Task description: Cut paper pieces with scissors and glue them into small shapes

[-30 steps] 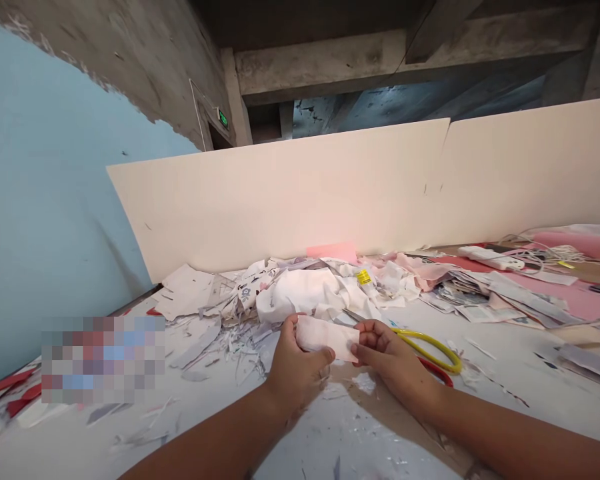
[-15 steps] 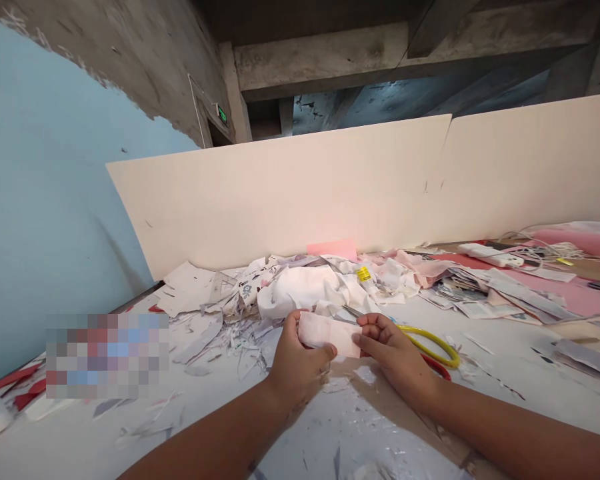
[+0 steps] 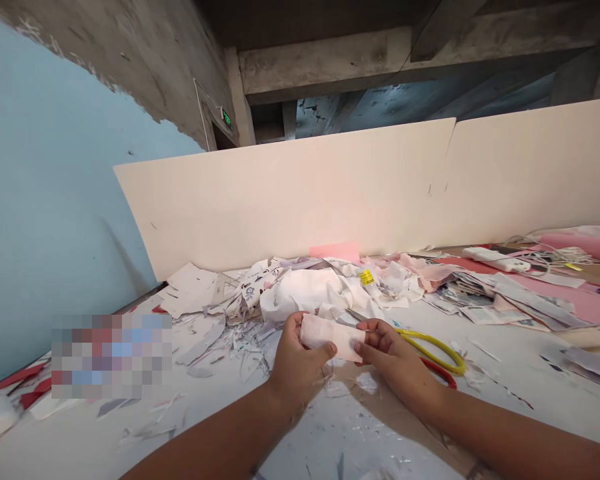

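Observation:
A small pale pink strip, of paper or cloth [image 3: 334, 335], is held up between both hands above the table. My left hand [image 3: 303, 357] grips its left end, thumb on the near face and fingers behind. My right hand [image 3: 387, 350] pinches the right end between thumb and fingers. Just beyond the right hand lie scissors [image 3: 437, 347] with one yellow and one red handle loop; the blade tip shows past the strip, and the middle is hidden by the hand. A heap of crumpled white cloth or paper [image 3: 305, 291] sits behind the strip.
Scraps [image 3: 200, 343] litter the white table [image 3: 340, 433] on the left. A yellow-labelled piece [image 3: 367, 277] rests on the heap. Stacked offcuts [image 3: 510, 297], a white power strip [image 3: 496, 259] and cables [image 3: 570, 253] are at the right. A cream panel [image 3: 290, 200] stands along the back.
The view has shifted slightly, so everything sits a little lower and to the right. Both hands keep their hold on the strip; the right fingers have moved only slightly along its end.

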Available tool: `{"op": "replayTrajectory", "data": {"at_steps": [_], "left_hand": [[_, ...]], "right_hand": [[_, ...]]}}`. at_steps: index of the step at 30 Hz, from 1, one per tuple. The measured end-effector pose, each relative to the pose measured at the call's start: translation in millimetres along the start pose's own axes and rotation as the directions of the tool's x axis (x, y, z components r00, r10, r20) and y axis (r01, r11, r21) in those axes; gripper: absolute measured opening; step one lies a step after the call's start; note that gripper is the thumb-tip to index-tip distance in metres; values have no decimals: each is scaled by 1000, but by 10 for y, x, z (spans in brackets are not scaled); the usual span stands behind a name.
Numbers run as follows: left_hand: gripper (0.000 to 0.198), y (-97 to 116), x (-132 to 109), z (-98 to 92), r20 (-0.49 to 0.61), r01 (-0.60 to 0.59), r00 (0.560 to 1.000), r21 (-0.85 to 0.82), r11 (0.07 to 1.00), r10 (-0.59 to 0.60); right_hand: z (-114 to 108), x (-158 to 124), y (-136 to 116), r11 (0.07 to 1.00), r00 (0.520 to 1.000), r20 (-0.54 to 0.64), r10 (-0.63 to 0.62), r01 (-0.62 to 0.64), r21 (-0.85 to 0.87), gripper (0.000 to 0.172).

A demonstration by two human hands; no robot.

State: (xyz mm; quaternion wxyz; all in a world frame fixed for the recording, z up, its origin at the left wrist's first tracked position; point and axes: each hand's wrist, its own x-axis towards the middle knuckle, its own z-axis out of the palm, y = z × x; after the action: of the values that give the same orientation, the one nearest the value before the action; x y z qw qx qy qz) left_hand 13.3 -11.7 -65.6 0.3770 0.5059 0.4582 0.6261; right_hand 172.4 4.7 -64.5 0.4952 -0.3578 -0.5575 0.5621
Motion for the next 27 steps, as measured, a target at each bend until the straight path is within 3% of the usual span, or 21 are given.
{"op": "replayTrajectory", "data": {"at_steps": [8,13,19,27], "left_hand": [[59,36,-42,1,28,70,997,8,997,-71],[60,56,-36,4,-5,92,996,28,995,-92],[69,98,-85,22,124,136,983,23,990,-137],[68,73,-71,16,78,108,990,80,991,-114]], "right_hand": [[-25,4,78,999,999,44,-29,30,-29,30],[-1,-22,59,1000,992,124,29,-29,1,42],[20,-26,74,999,992,120,40,-40,-3,43],[30,-33,48,999,990,136,29,-32,22,49]]}}
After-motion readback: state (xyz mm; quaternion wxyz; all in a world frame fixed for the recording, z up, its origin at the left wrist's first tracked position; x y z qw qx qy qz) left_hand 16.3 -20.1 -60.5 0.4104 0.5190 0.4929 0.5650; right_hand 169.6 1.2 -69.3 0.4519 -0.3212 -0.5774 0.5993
